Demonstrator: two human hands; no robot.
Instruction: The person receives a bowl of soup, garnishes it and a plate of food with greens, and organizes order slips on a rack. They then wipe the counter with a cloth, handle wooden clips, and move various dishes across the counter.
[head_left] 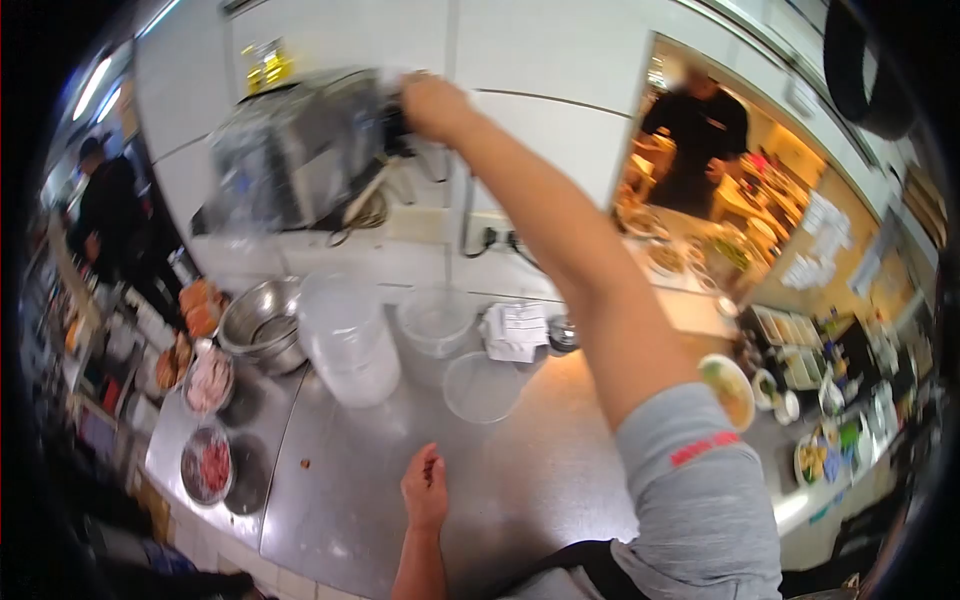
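Note:
My right hand [430,105] is raised at the upper right corner of a plastic-covered metal machine [310,140] by the wall; its fingers are curled, and what they hold is too blurred to make out. Low over the steel table [350,500], my left hand [427,485] has its fingers bent, with small dark bits on it. Beyond it stand a tall white plastic container [350,345], a clear round tub [437,320] and a clear lid or shallow bowl [482,387]. A stack of white paper [515,331] lies beside them.
At left are a large steel bowl [265,325] and bowls of pale meat [208,380] and red meat [212,465]. Sockets with cables [490,238] are on the wall. One person [700,140] stands beyond the hatch, another [115,215] at far left. Food containers [728,390] stand right.

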